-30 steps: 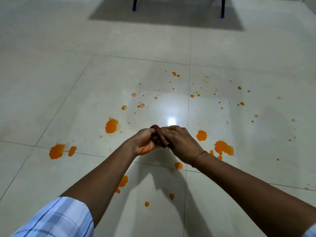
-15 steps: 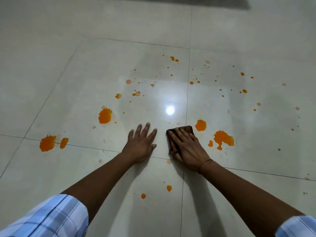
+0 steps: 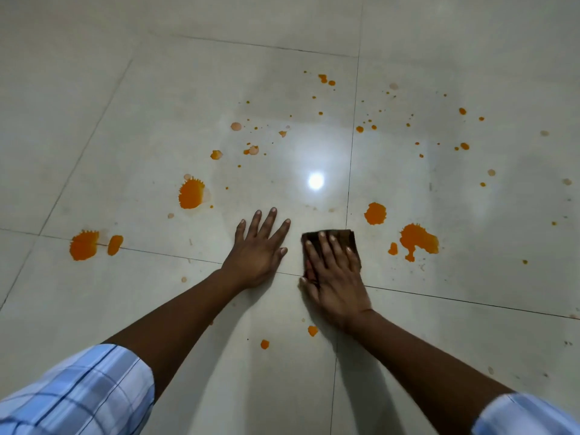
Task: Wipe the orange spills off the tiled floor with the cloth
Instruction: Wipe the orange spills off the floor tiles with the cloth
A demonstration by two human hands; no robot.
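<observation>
Indoors, room type unclear — glossy pale floor tiles (image 3: pixel 150 127) show a lamp glare (image 3: pixel 315 181).

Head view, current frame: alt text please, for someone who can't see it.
A person's right hand presses a dark brown cloth flat on a pale tiled floor, the left hand flat beside it. Orange spills and droplets lie scattered around both hands.

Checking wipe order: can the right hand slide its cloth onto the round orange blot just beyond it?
Probably yes: the right hand presses the cloth flat, and only bare tile separates it from the round blot.
</observation>
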